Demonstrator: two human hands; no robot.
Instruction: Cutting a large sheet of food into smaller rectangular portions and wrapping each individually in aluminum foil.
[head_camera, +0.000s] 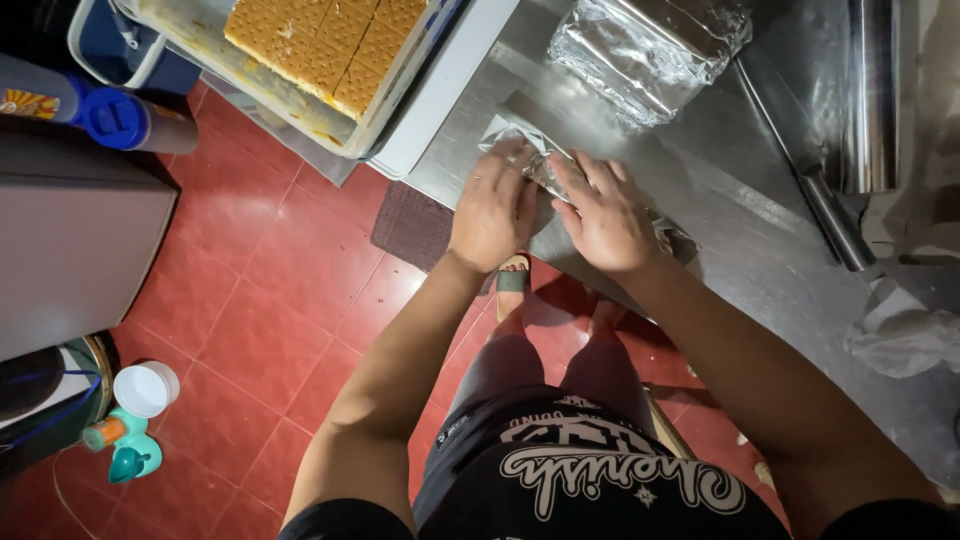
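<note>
My left hand (492, 205) and my right hand (605, 212) rest side by side on a small foil-wrapped packet (535, 160) near the front edge of a steel counter (720, 210). Fingers of both hands press down on the crinkled foil, which is mostly hidden beneath them. A larger block wrapped in foil (645, 50) lies further back on the counter. To the left, a pale tray (330, 95) holds a slab covered with golden crackers (325, 45).
A metal roll or cylinder (868, 95) and a knife-like tool (815, 195) lie at the right of the counter, beside crumpled white paper (900, 335). Red tiled floor (270, 300) below, with a dark mat (412, 228), a blue-capped bottle (110, 115) and small containers (135, 425).
</note>
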